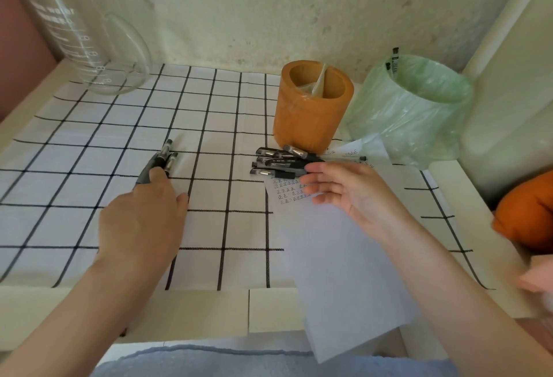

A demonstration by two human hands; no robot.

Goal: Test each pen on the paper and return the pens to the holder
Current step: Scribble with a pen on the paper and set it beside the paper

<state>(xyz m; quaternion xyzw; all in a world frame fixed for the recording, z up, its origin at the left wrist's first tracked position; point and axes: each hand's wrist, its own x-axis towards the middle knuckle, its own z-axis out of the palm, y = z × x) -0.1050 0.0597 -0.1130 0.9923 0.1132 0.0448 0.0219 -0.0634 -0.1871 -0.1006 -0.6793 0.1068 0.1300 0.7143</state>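
Several pens (281, 164) lie crosswise before the holder (311, 113), tips right, my right grip (344, 191) spread beside them. Well left of it, my spread left grip (143, 218) presses other pens (166, 155), clips away.

Black pens (281, 163) piled at paper (335, 245) top, beside orange holder (311, 113)

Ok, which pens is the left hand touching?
The small bunch out on the checked cloth, at the left hand; the bigger pile lies by the orange holder.

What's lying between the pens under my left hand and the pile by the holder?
Head view: only bare checked tablecloth between the left pens and the pen pile.
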